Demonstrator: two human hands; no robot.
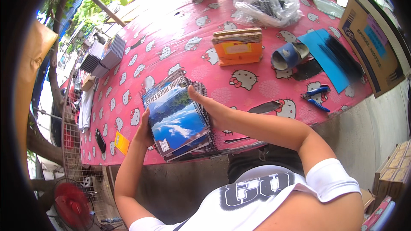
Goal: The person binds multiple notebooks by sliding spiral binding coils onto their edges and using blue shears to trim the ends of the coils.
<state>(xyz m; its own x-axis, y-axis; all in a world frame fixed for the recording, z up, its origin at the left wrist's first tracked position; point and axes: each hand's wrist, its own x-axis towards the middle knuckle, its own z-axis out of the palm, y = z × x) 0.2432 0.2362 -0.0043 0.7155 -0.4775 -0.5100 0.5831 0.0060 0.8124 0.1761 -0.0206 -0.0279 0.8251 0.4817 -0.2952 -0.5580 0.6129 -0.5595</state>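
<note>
A stack of spiral-bound notebooks [174,117] lies near the table's front edge, its top cover showing a blue and green landscape. Along the left side of the stack, my left hand [144,131] presses with its fingers partly hidden. My right hand [212,108] clasps the opposite, coil-bound side, thumb up at the top corner. The lower notebooks stick out unevenly under the top one. Right of the stack, a dark flat piece [265,107] rests close to my right forearm.
The pink patterned table [180,53] also bears an orange block [238,53], a blue roll [291,55], blue-handled pliers [317,97], black coils [342,57] on a blue sheet, a plastic bag [267,6], a cardboard box [370,45] and further notebook stacks [112,53]. A red fan [73,205] stands lower left.
</note>
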